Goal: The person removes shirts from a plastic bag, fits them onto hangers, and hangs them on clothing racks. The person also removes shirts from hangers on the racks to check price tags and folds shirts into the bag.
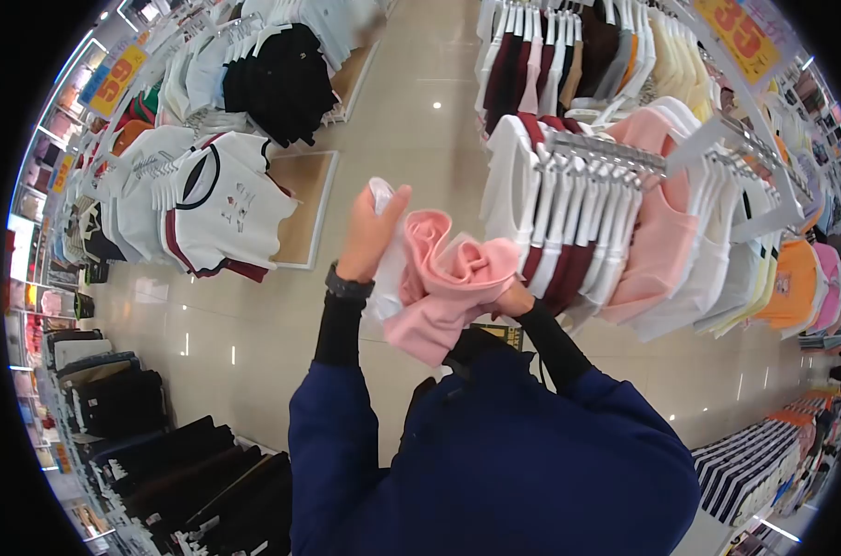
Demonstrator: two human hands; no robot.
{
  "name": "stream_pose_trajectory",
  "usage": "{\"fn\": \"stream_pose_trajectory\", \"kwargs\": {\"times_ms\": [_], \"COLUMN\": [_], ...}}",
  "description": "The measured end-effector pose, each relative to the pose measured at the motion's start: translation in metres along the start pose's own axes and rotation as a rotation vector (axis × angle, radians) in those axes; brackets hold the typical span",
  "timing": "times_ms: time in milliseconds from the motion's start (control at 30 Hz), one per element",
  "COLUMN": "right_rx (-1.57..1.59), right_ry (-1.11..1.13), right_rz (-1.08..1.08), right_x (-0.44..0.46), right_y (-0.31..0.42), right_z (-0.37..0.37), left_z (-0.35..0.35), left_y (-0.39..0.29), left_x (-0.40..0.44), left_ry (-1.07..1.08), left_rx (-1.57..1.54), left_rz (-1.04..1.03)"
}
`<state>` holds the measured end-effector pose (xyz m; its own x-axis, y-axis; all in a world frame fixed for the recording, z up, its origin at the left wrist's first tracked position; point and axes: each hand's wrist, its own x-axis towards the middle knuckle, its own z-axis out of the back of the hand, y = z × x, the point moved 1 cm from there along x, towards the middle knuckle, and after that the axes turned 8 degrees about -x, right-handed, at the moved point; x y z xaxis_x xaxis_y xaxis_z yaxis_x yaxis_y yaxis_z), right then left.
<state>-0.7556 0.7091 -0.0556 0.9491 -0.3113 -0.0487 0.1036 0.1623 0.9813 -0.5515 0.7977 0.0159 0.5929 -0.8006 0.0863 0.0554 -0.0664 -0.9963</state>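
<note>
I hold the pink garment (425, 320) in front of my chest, in the air above the shiny floor (429, 139), and its cloth is rolled and folded in loose waves at the top. My left grip (369, 236) is closed around some white material (388, 269), which goes down along the left side of the pink cloth; I cannot tell if it is fabric or plastic. My right grip (513, 301) is closed on the pink garment at its lower right side, with the fingers partly hidden by the folds. The floor makes a lane that goes forward between the racks, and it also spreads to the left of my left sleeve (332, 431). On the left, this lane is limited by the white edge of a wooden platform (300, 218), well apart from my left grip. On the right the room is narrower: the hanging white tops (555, 227) come near to my right grip, under a metal bar (615, 153). Further right hangs a pink top (657, 241). At the left, a white shirt (240, 195) with dark collar hangs over the platform, and black tops (281, 83) hang beyond. Dark folded clothes (119, 408) stand at lower left, striped clothes (749, 463) at lower right.
</note>
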Motion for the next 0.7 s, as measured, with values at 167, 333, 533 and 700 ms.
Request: {"fn": "stream_pose_trajectory", "kwargs": {"times_ms": [167, 333, 533, 700], "right_rx": [0.224, 0.469, 0.773, 0.991], "right_ry": [-0.083, -0.152, -0.378, -0.458], "right_rz": [-0.025, -0.108, -0.125, 0.123], "right_x": [0.078, 0.156, 0.216, 0.258], "right_y": [-0.024, -0.038, -0.039, -0.063], "right_z": [-0.006, 0.001, 0.032, 0.067], "left_z": [0.056, 0.096, 0.137, 0.144], "left_y": [0.010, 0.013, 0.034, 0.064], "left_x": [0.074, 0.150, 0.259, 0.351], "left_ry": [0.013, 0.167, 0.169, 0.108], "left_rx": [-0.273, -0.316, -0.006, 0.168], "left_rz": [0.028, 0.233, 0.007, -0.064]}}
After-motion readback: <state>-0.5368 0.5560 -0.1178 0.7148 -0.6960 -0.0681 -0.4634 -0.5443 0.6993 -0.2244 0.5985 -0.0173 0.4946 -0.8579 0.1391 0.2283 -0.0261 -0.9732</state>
